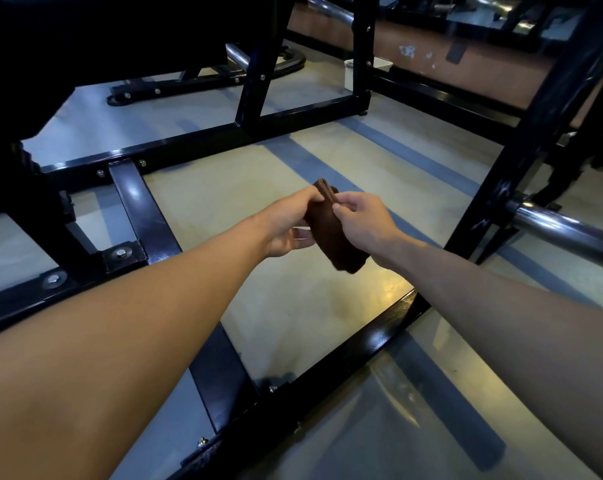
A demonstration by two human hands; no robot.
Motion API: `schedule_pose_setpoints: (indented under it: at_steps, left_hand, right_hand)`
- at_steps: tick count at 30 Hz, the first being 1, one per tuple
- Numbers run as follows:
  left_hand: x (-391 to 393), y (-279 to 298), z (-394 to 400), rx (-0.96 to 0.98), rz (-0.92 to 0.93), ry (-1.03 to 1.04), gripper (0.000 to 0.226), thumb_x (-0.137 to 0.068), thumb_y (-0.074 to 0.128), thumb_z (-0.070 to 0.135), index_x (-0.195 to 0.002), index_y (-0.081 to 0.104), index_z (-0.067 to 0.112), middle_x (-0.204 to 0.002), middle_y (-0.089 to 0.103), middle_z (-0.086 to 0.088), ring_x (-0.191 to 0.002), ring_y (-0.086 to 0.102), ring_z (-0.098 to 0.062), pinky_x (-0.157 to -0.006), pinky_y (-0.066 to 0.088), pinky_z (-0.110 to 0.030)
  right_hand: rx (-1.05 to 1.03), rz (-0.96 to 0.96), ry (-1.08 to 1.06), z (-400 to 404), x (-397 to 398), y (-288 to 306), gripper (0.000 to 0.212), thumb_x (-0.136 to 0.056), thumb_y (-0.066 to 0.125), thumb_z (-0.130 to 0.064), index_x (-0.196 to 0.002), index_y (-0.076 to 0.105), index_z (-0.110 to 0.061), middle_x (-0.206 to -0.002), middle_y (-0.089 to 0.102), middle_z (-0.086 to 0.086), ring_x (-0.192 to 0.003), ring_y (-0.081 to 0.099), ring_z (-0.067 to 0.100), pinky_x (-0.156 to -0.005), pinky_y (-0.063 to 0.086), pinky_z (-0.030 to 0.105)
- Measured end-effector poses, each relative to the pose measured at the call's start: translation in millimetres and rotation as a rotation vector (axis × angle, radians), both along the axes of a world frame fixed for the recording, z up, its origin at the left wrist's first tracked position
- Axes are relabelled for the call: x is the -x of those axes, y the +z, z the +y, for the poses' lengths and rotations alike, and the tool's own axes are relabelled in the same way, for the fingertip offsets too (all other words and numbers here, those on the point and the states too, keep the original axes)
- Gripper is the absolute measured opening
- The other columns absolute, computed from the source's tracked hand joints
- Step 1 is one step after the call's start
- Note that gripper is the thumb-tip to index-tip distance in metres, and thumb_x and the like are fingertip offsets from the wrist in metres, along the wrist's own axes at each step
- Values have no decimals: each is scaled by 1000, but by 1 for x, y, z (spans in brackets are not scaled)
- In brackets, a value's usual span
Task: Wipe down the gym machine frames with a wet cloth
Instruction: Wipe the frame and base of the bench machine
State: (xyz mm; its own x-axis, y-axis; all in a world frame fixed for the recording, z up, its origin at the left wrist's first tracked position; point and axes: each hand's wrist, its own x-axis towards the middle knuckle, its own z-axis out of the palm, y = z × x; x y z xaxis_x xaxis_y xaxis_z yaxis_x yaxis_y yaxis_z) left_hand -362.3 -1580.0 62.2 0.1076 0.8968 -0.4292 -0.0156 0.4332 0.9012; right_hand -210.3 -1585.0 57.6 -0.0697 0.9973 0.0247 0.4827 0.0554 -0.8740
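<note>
You hold the brown cloth (331,230) in mid-air at the centre of the view, above the pale floor (293,306) and touching no part of the machine. Your left hand (288,225) pinches its upper edge from the 9 o'clock side, your right hand (362,220) grips it from 3 o'clock, fingers of both curled onto the fabric. The folded cloth's long axis runs from 12 o'clock down towards 5 o'clock, its free end hanging below your right wrist. The nearest black frame rail (144,216) lies off at 9 o'clock, on your left hand's side; another base rail (372,341) crosses the floor at 6 o'clock, beneath your forearms. Neither rail is being wiped yet; the cloth looks to be getting refolded first.
</note>
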Motion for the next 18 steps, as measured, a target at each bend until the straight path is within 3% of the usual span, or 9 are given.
schedule_pose_setpoints:
  at_steps: [2, 4, 7, 11, 15, 18]
  left_hand:
    - [3, 1, 0, 5, -128, 16, 22, -96, 65, 38, -93, 72, 17, -91, 69, -6, -87, 68, -23, -97, 57, -37]
    - [2, -2, 0, -11, -189, 19, 22, -94, 72, 33, -105, 73, 15, -101, 72, -8, -89, 71, -24, -92, 60, -39]
    - [4, -7, 3, -41, -183, 63, 46, -89, 79, 23, -128, 54, 21, -115, 66, -10, -98, 70, -29, -90, 60, -50]
    - [13, -4, 1, -7, 18, -163, 31, -90, 78, 30, -113, 64, 15, -104, 71, -9, -97, 73, -24, -91, 61, -44]
    - [12, -7, 2, -9, -18, -60, 44, -90, 79, 27, -124, 58, 10, -116, 71, -16, -100, 75, -27, -79, 64, -40]
    - [8, -8, 3, -33, -31, 29, 29, -94, 73, 23, -116, 61, 9, -110, 70, -14, -96, 74, -26, -77, 64, -39]
  right_hand:
    - [28, 34, 58, -4, 0, 3, 27, -105, 50, -12, -105, 76, -17, -100, 77, 13, -97, 73, 28, -86, 60, 39]
    - [56, 49, 92, -5, -1, 3, 28, -106, 47, -13, -110, 74, -17, -103, 76, 14, -96, 72, 28, -81, 60, 35]
    - [126, 21, 162, -5, -1, 4, 29, -107, 45, -15, -116, 71, -23, -106, 74, 8, -95, 70, 22, -76, 58, 30]
    - [170, -33, 193, -1, -9, -1, 28, -107, 41, -17, -114, 66, -27, -106, 72, 4, -97, 70, 21, -80, 59, 33]
    - [73, -141, 116, -1, -9, -12, 19, -110, 40, -33, -122, 50, -20, -104, 65, -2, -98, 67, 19, -84, 56, 37]
    - [-53, -264, 144, -8, -4, -20, 35, -109, 34, -52, -111, 50, -21, -94, 64, 2, -82, 65, 19, -70, 52, 40]
